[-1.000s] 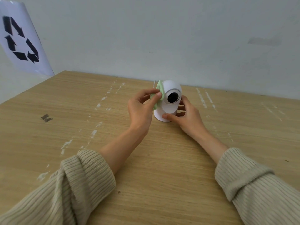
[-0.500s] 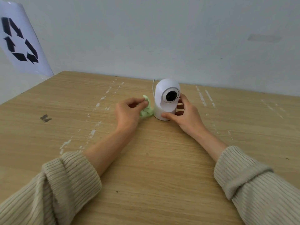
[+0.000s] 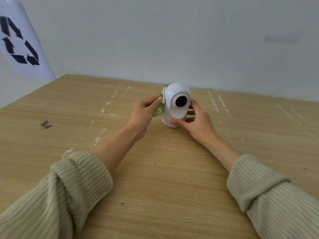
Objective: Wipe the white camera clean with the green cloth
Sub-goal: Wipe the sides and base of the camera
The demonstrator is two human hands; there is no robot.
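The left hand (image 3: 144,109) has lifted the green cloth (image 3: 161,106) off the table (image 3: 155,169) and pinches it against the white camera (image 3: 176,105), on its left flank. The right hand (image 3: 195,120) clasps the base mid-table, so wiping resumes.

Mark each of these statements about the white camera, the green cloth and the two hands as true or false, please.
1. The left hand presses the green cloth against the side of the white camera. True.
2. The camera lies on its side. False: it stands upright on the table.
3. The right hand holds the camera near its base. True.
4. The cloth covers the dark lens. False: the lens is uncovered.
5. The right hand holds the cloth. False: the left hand does.
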